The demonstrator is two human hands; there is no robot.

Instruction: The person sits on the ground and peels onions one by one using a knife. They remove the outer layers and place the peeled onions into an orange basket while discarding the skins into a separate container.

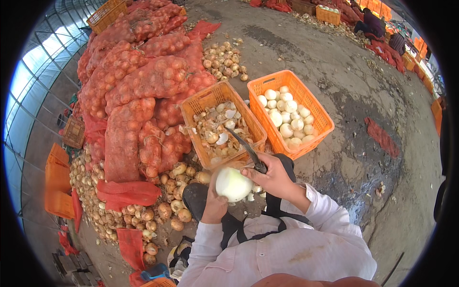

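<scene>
In the head view, my left hand (216, 202) holds a large peeled onion (233, 184), white with a pale green tinge, above my lap. My right hand (274, 175) grips the dark handle of a curved knife (244, 143), its blade pointing up and away over a crate. The right thumb is close to the onion's upper right side; whether it touches cannot be told. Just beyond my hands stands an orange plastic crate (206, 158) with onion skins (215, 131) in it. Against its right side is a brighter orange crate (324, 134) of peeled white onions (288, 113).
Red mesh sacks of onions (147, 82) are piled on the left. Loose unpeeled onions (179, 186) lie beside my left knee, and more onions (226, 61) lie beyond the crates. A red mesh scrap (382, 136) is on the concrete floor. People (373, 23) sit far right.
</scene>
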